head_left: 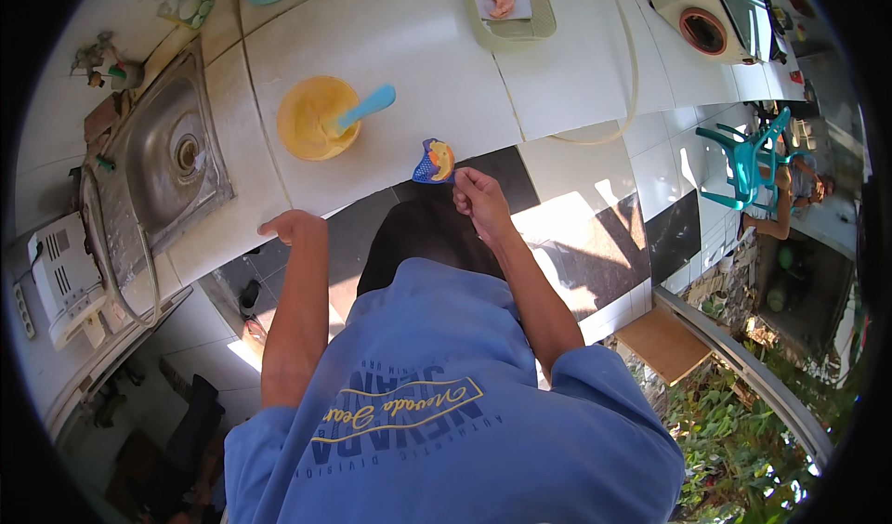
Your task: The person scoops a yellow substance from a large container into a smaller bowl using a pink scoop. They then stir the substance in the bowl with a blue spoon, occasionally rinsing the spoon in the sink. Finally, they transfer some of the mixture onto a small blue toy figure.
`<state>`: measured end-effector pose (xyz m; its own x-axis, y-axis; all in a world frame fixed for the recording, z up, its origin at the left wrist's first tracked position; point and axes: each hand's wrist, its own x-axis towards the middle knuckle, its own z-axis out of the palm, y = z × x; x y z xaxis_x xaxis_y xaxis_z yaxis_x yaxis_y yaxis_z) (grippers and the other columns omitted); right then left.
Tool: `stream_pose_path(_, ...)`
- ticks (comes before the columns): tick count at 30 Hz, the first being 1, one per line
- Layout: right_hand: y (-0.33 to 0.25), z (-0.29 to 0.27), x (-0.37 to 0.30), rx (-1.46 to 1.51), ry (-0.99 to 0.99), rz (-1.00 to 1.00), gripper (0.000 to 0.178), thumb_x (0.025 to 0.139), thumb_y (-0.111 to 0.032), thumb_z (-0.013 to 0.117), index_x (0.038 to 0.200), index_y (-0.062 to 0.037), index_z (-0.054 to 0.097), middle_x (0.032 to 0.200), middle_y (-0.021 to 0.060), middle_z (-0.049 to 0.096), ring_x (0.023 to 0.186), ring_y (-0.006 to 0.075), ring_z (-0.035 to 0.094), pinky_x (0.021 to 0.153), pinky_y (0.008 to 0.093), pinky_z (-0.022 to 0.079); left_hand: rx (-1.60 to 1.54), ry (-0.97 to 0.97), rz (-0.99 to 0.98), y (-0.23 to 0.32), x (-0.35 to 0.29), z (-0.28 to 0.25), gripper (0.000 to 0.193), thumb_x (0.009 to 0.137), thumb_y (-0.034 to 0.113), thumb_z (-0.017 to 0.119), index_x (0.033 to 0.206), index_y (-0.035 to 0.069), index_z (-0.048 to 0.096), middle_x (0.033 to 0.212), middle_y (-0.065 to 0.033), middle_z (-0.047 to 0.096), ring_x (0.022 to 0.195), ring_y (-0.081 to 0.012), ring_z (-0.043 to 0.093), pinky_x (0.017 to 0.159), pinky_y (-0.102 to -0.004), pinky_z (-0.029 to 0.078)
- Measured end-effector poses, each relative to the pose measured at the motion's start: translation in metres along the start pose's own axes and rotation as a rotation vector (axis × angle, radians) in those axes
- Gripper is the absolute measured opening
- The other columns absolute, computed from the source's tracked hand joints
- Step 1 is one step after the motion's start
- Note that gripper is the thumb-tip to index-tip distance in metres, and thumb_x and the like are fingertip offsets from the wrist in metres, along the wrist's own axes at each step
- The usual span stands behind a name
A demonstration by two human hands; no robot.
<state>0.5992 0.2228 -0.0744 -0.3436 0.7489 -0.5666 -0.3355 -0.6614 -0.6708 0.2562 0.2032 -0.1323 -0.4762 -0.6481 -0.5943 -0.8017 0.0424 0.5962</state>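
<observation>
My right hand [478,201] pinches the edge of a small blue sachet [432,163] with a yellow and orange picture on it. The sachet is over the near edge of the white tiled counter [372,50]. My left hand [294,227] rests at the counter's edge further left, fingers stretched out to the left, holding nothing. On the counter between them, further in, stands a yellow bowl [295,120] with some pale yellow stuff inside. A light-blue spoon or spatula [370,106] leans in it, its handle over the right rim.
At left is a steel sink [167,152], with a white vented appliance [67,266] nearer. At the back are a green tray [537,27] with a pinkish lump on white paper, and a stove [701,27] with a hose [634,69]. A person sits by a teal chair [748,166] at far right.
</observation>
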Motion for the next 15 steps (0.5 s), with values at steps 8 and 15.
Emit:
stream_pose_path(8, -0.015, 0.017, -0.015, -0.207, 0.139, -0.157, 0.023, 0.098, -0.021, 0.061, 0.108, -0.0008, 0.066, 0.081, 0.0032, 0.066, 0.069, 0.0075, 0.059, 0.064, 0.0202, 0.048, 0.004, 0.062, -0.010, 0.002, -0.013, -0.006, 0.098, 0.082, 0.080, 0.030, 0.119, -0.003, 0.066, 0.130, -0.0140, 0.061, 0.119, -0.0336, 0.058, 0.108, -0.0435, 0.038)
stream_pose_path(15, 0.000, -0.001, 0.000, -0.049, 0.164, -0.042, 0.023, 0.098, -0.019, 0.059, 0.107, 0.0007, 0.065, 0.084, 0.0062, 0.067, 0.073, 0.0100, 0.062, 0.068, 0.0224, 0.051, 0.033, 0.075, 0.009, 0.000, -0.008, -0.002, 0.098, 0.081, 0.081, 0.031, 0.119, -0.003, 0.066, 0.131, -0.0142, 0.061, 0.120, -0.0336, 0.057, 0.107, -0.0434, 0.038)
